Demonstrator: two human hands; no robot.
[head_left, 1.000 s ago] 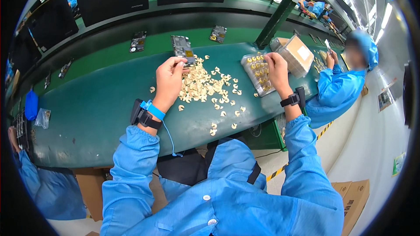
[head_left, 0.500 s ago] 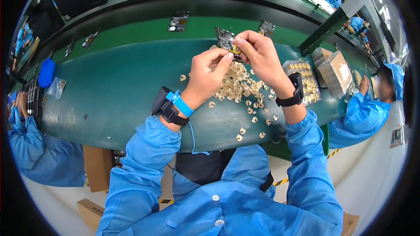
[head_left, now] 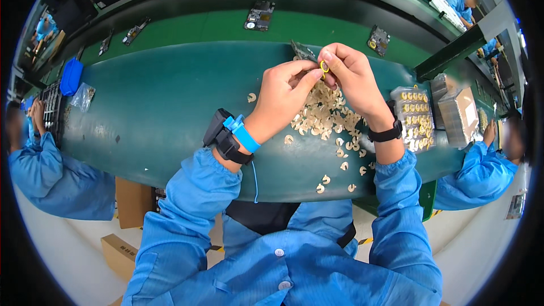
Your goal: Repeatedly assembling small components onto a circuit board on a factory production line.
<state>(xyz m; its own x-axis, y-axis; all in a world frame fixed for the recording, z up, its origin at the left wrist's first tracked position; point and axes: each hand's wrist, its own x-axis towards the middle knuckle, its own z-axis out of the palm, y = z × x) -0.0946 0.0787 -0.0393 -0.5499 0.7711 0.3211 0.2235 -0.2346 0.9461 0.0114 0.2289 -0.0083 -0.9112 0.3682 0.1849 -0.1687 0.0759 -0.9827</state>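
Note:
Above the green work surface (head_left: 141, 107), a dark circuit board (head_left: 304, 51) is held tilted, seen nearly edge-on. My left hand (head_left: 283, 93) is closed with thumb and fingers on its lower part, though the fingers hide much of it. Between the thumb and fingers of my right hand (head_left: 356, 82) is a small yellow ring-shaped part (head_left: 324, 67), close against the board; whether it is fixed to the board cannot be told. Below both hands lies a loose pile of cream C-shaped pieces (head_left: 328, 116), with several strays scattered toward the near edge.
Right of the pile is a clear tray (head_left: 416, 92) of yellow round parts, beside a plastic-wrapped box (head_left: 460, 114). Other boards (head_left: 259, 16) lie on the far green strip. A green post (head_left: 447, 56) rises at right. Co-workers in blue sit on both sides; a blue bin (head_left: 71, 76) stands left.
The whole scene has shifted rightward in view as the head turned. The circuit board has tipped to a more edge-on angle. Both hands keep their grip close together.

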